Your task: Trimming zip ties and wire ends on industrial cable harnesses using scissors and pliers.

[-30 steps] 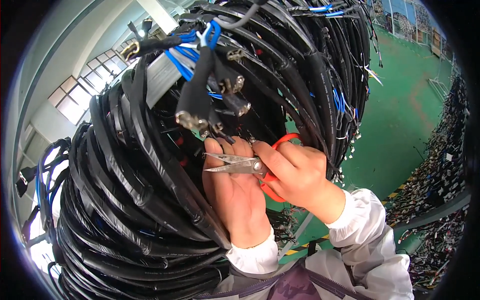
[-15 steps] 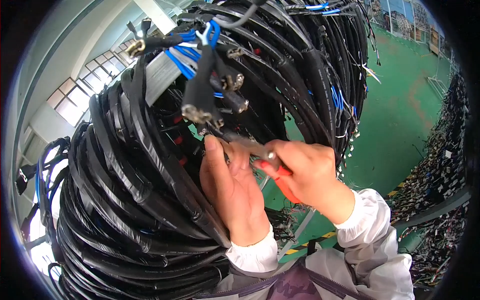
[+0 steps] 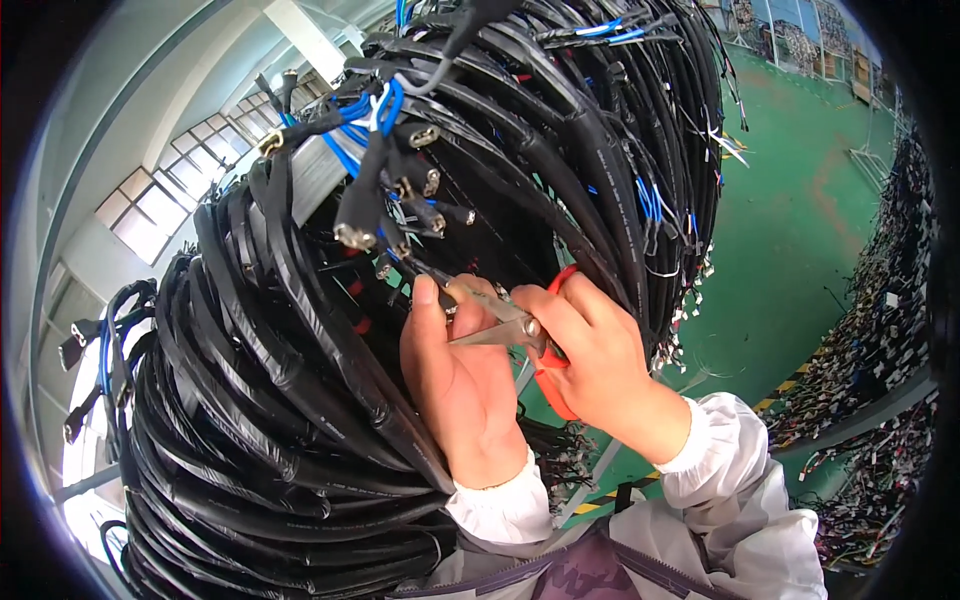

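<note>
Thick black cables hang in a large looped bundle [image 3: 300,370]. At its inner side my left hand [image 3: 465,400] is closed, thumb up, pinching a thin dark cable end [image 3: 447,301] that the fingers mostly hide. My right hand [image 3: 605,345] grips red-handled scissors [image 3: 531,327] by the loops. Their blades are spread and reach across the front of my left fingers. Just above my left hand dangle several black-sleeved cable ends with metal terminals [image 3: 355,235], with blue wires [image 3: 388,105] showing where they branch.
A pale metal bar [image 3: 318,180] carries the bundle. On the far right hangs another mass of thin wires with small connectors [image 3: 870,380]. Green floor [image 3: 775,215] lies between, with yellow-black striped tape [image 3: 640,480] low down. Windows [image 3: 150,205] stand at the back left.
The scissor blades have spread apart. My right hand has shifted slightly left and turned, showing more of the red handles. The hanging terminals sit a little farther left in view.
</note>
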The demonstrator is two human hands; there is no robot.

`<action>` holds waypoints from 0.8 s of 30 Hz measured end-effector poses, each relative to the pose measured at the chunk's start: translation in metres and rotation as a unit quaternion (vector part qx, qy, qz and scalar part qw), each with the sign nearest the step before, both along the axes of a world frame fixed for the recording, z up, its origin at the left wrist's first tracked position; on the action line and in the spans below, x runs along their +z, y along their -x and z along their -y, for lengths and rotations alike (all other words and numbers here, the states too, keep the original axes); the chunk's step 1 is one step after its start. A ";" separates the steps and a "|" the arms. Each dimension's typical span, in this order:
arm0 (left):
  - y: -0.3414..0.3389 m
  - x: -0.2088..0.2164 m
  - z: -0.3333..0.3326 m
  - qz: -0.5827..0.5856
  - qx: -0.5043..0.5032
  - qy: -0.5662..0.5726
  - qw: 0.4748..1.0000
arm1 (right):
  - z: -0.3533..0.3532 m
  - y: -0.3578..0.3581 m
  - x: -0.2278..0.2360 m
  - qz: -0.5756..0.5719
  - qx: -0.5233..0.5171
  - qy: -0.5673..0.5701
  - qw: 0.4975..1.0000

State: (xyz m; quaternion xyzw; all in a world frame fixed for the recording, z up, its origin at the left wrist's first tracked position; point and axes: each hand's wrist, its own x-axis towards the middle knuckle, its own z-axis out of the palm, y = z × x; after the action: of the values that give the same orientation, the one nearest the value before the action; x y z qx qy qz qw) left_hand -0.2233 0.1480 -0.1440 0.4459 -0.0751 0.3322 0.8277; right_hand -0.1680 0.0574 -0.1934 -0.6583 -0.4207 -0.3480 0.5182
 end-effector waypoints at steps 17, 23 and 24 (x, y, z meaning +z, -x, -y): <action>-0.016 -0.026 -0.025 0.046 0.165 -0.171 0.970 | 0.118 0.016 -0.100 -0.231 0.180 -0.105 0.950; -0.037 -0.085 -0.006 -0.092 0.201 -0.173 0.960 | 0.208 0.021 -0.146 -0.468 0.046 -0.193 0.861; -0.036 -0.100 -0.004 -0.109 0.193 -0.185 0.957 | 0.216 0.022 -0.152 -0.483 0.030 -0.194 0.853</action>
State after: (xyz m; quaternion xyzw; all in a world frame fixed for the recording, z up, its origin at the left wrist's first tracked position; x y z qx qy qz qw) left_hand -0.1872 0.1522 -0.2438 0.6310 0.0429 0.4154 0.6538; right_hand -0.1897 -0.1589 -0.3450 -0.6167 -0.0605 -0.0455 0.7835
